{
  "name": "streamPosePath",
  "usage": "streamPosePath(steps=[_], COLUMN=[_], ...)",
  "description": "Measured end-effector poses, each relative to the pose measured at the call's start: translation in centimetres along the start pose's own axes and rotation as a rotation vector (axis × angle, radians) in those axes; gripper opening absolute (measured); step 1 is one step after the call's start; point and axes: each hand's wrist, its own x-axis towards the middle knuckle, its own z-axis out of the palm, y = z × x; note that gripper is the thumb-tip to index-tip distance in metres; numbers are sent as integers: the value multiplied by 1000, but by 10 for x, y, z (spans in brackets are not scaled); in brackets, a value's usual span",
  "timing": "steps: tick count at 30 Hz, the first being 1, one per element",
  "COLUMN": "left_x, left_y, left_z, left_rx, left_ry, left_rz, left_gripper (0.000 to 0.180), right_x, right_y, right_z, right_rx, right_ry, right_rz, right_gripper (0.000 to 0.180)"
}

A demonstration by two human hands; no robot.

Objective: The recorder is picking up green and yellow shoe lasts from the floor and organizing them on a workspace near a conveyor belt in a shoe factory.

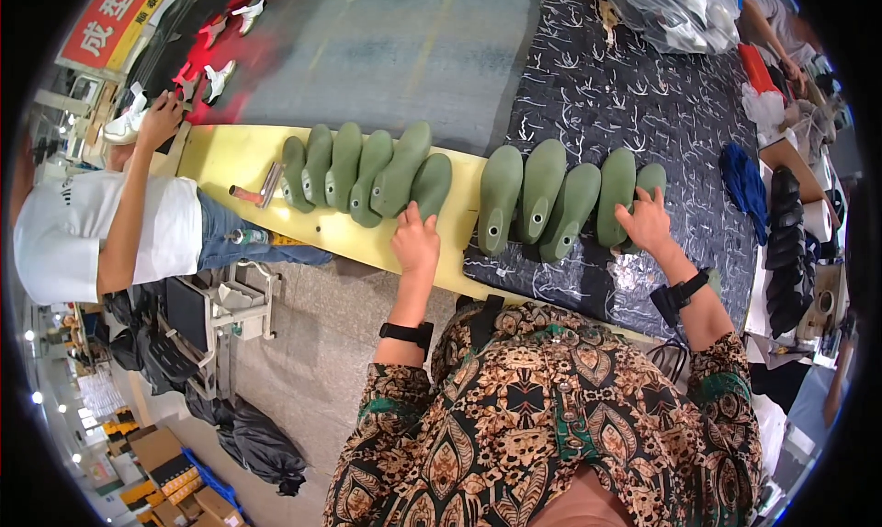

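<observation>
Two rows of green shoe lasts lie side by side, each pointing away from me. My left hand [416, 240] has its fingers closed on the near end of the last [431, 180] at the right end of the left row. My right hand [649, 222] grips the rightmost last [651, 178] of the right row, its thumb reaching toward the neighbouring last [616, 196]. Round metal-rimmed holes show on several lasts, such as the one [499, 196] starting the right row. My palms are hidden, and both wrists wear black bands.
The left row rests on a yellow board [225, 155], beside a hammer [260, 189]. Under the right row is a dark, scuffed sheet [588, 86]. Beyond runs a grey belt [413, 58]. A co-worker in a white shirt [138, 219] handles shoes at left. A blue cloth [742, 187] lies right.
</observation>
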Motion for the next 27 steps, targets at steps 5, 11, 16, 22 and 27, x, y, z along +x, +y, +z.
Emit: streamPosePath(steps=[5,11,16,22,27], left_x=[10,96,88,64,61], left_y=[-22,-17,-55,-58,-89], left_z=[-19,-60,-29,-35,-48], left_rx=[-60,-42,204,261,286], left_ry=[-31,159,58,-22,41], left_rz=[42,147,205,232,273], left_gripper=[36,30,28,30,29], right_x=[1,1,-1,-7,0], right_y=[-6,-13,-10,3,-5], right_z=[-7,-19,-12,-11,-18], right_rx=[-8,-36,19,-16,-3], right_ry=[2,-81,-68,-28,-71], right_rz=[22,36,39,36,35], right_gripper=[54,53,53,53,57])
